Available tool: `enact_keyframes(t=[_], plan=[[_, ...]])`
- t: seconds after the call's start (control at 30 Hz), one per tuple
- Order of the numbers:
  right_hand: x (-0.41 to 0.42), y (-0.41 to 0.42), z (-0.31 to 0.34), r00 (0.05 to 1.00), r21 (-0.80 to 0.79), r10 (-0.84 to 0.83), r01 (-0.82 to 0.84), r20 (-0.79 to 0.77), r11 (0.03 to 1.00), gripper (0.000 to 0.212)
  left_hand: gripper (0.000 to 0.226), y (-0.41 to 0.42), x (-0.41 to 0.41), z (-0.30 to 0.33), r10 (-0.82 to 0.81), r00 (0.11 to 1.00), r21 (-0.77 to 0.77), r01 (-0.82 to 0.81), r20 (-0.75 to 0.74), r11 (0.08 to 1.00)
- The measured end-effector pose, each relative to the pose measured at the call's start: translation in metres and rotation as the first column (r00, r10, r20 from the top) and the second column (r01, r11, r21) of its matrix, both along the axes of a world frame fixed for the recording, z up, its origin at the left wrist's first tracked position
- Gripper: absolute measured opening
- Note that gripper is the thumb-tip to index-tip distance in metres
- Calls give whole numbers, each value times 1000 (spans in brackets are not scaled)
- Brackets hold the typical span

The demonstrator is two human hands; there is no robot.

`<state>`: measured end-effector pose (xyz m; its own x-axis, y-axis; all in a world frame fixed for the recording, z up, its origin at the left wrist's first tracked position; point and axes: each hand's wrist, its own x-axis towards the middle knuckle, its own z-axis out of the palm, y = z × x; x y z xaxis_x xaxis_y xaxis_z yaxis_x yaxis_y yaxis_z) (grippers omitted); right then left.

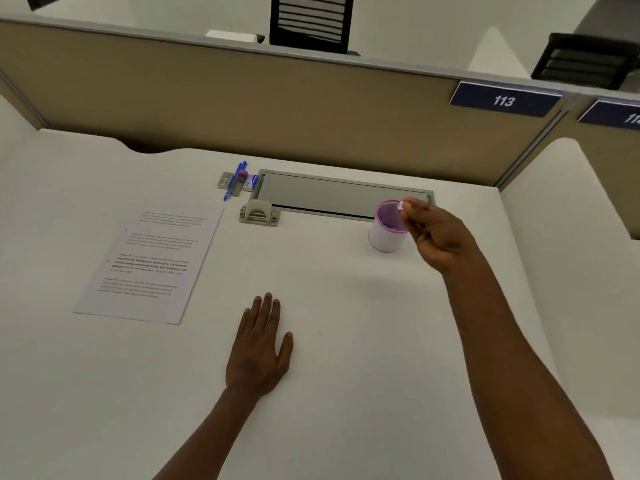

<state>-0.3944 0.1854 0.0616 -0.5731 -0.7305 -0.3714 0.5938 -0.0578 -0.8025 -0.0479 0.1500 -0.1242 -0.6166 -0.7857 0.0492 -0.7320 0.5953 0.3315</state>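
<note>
A white cup with a purple rim (382,237) stands on the white desk (329,341) at the right. My right hand (438,237) hovers just right of the cup's mouth and pinches a small white object (401,206) between thumb and fingertips, right over the rim. My left hand (259,348) lies flat on the desk in the middle, fingers straight, holding nothing. What is inside the cup I cannot make out beyond its purple lining.
A printed sheet of paper (152,261) lies at the left. A grey hole punch (258,213) sits before a grey cable flap (343,195). A blue pen (235,181) and small stationery lie beside the flap. A beige partition (242,98) closes the back.
</note>
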Motion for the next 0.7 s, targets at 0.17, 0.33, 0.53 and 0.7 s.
enact_keyframes(t=[0.17,0.33,0.53,0.7], plan=[[-48,-37,3,788,380,141,125,-599,917,12,71,0,-1,-1,-2,1000,-3,2,-4,1000],[-47,-60,-20,175,668,645,235,-744,706,18,70,0,-1,-1,7,1000,-1,-7,-2,1000],[-36,-63,-28,-68,632,678,306,-732,712,21,70,0,-1,0,12,1000,6,-12,-4,1000],[-35,-60,-34,-140,588,670,372,-729,718,17,70,0,-1,3,8,1000,7,-8,2,1000]])
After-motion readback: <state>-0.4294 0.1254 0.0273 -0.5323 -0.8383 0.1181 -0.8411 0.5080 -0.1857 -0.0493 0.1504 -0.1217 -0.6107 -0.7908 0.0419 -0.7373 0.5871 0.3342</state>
